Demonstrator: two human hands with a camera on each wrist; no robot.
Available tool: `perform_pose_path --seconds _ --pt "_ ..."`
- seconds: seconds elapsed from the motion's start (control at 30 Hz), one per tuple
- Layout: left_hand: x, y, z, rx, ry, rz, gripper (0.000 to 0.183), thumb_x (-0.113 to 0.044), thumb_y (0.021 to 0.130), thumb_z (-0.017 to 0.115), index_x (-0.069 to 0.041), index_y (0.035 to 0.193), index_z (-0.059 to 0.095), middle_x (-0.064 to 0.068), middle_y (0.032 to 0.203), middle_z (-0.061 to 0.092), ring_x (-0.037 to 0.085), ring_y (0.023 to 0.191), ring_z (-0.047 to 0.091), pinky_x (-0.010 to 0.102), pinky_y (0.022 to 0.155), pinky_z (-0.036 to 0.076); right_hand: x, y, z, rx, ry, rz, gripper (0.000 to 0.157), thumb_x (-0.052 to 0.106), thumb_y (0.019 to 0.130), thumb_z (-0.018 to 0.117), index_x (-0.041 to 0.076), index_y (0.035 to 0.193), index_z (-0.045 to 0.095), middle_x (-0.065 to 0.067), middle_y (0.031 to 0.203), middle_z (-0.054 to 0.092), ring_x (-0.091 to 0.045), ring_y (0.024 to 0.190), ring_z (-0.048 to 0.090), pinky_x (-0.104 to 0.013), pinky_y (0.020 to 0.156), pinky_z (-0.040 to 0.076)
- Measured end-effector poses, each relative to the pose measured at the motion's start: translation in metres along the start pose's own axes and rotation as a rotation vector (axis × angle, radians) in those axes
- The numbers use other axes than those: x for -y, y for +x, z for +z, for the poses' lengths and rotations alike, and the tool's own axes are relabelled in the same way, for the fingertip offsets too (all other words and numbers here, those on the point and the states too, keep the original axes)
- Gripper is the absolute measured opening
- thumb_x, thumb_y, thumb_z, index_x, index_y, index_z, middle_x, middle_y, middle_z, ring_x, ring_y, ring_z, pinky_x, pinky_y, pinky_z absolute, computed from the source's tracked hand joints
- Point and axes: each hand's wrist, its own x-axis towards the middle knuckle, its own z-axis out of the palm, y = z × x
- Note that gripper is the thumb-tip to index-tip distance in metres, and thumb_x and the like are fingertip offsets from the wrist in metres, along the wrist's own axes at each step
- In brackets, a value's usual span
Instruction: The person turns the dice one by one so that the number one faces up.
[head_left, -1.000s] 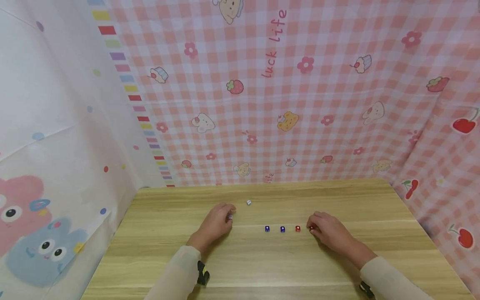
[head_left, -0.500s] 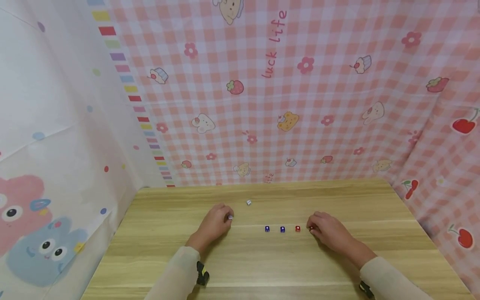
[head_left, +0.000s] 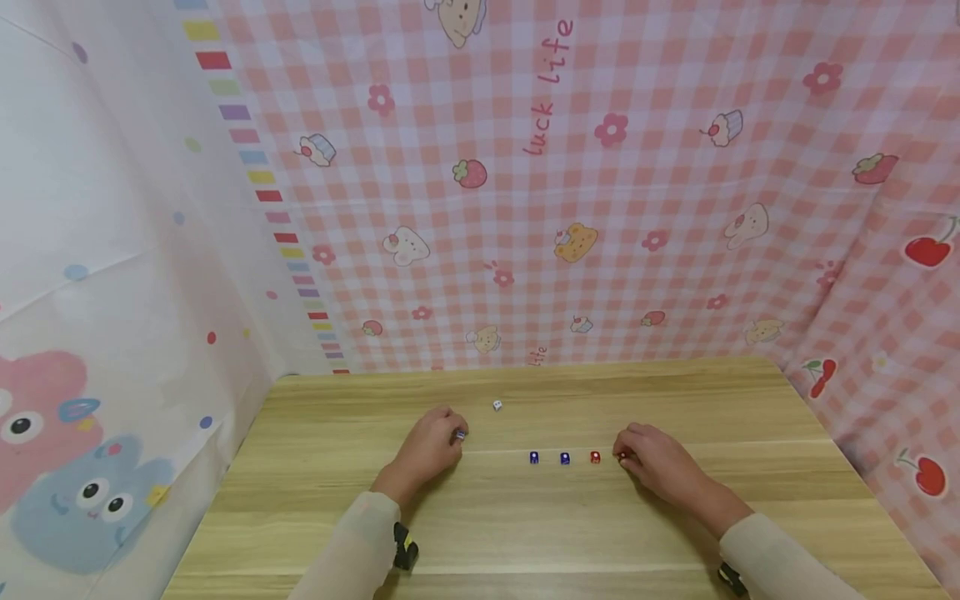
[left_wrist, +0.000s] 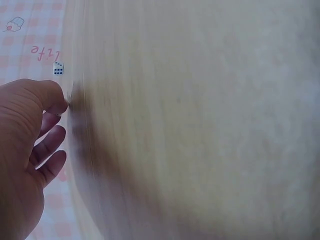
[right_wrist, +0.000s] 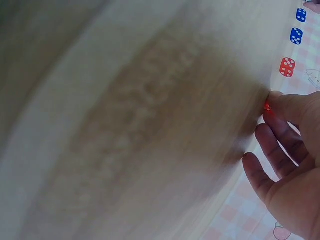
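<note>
My left hand (head_left: pixel 435 442) pinches a small white die with dark pips (head_left: pixel 461 435) between thumb and fingers, low over the wooden table; in the left wrist view the fingers mostly hide it. Beyond that hand lies a loose white die (head_left: pixel 497 406), also seen with dark pips in the left wrist view. On the right, my right hand (head_left: pixel 660 462) pinches a red die (right_wrist: pixel 268 107) at the table top, thumb and fingertip covering much of it. Left of it, a red die (head_left: pixel 596 457) and two blue dice (head_left: pixel 565 458) (head_left: pixel 534 457) stand in a spaced row.
The light wooden table (head_left: pixel 510 533) ends at the back against a pink checked cloth (head_left: pixel 487 242) with printed figures. A white cloth (head_left: pixel 150 275) hangs on the left, and a cherry-print cloth (head_left: pixel 892 400) on the right.
The white die in my left fingers has turned slightly, and those fingers have shifted a little. My right hand and the row of dice stay where they were.
</note>
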Motion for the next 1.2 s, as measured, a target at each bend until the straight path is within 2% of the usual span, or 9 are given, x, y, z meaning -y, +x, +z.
perform_pose_path --seconds 0.27,0.53,0.9,1.2 --pt "-0.0032 0.0006 -0.0010 0.032 -0.006 0.016 0.020 0.000 0.082 0.068 -0.011 0.098 0.076 0.000 0.097 0.061 0.015 0.090 0.057 0.035 0.083 0.054 0.0018 0.0014 -0.0026 -0.005 0.003 -0.021 0.022 0.003 0.082 0.084 0.018 0.086 0.069 0.009 0.086 0.062 -0.009 0.078 0.056 -0.032 0.070 0.052" --pt "-0.0022 0.0016 0.0034 0.020 -0.031 0.027 0.023 0.001 0.084 0.068 -0.010 0.102 0.077 -0.001 0.097 0.062 0.015 0.091 0.057 0.034 0.084 0.054 0.0016 0.0016 -0.0027 -0.005 0.001 -0.018 0.022 0.003 0.083 0.084 0.018 0.087 0.069 0.008 0.087 0.062 -0.009 0.078 0.056 -0.032 0.070 0.052" --pt "-0.0040 -0.0006 -0.0011 0.005 -0.089 -0.039 0.015 -0.006 0.086 0.073 -0.012 0.100 0.072 0.000 0.100 0.064 0.021 0.100 0.060 0.041 0.091 0.054 0.0012 0.0005 -0.0008 -0.012 -0.014 -0.007 0.022 0.003 0.081 0.085 0.017 0.086 0.069 0.008 0.086 0.061 -0.008 0.078 0.056 -0.031 0.070 0.053" --pt "-0.0040 -0.0006 -0.0011 0.013 -0.091 -0.050 0.010 -0.005 0.089 0.072 -0.012 0.096 0.072 -0.002 0.094 0.062 0.017 0.092 0.058 0.039 0.086 0.054 0.0029 0.0006 -0.0027 -0.003 0.001 0.002 0.022 0.002 0.082 0.084 0.017 0.087 0.069 0.008 0.086 0.062 -0.008 0.078 0.056 -0.032 0.070 0.052"
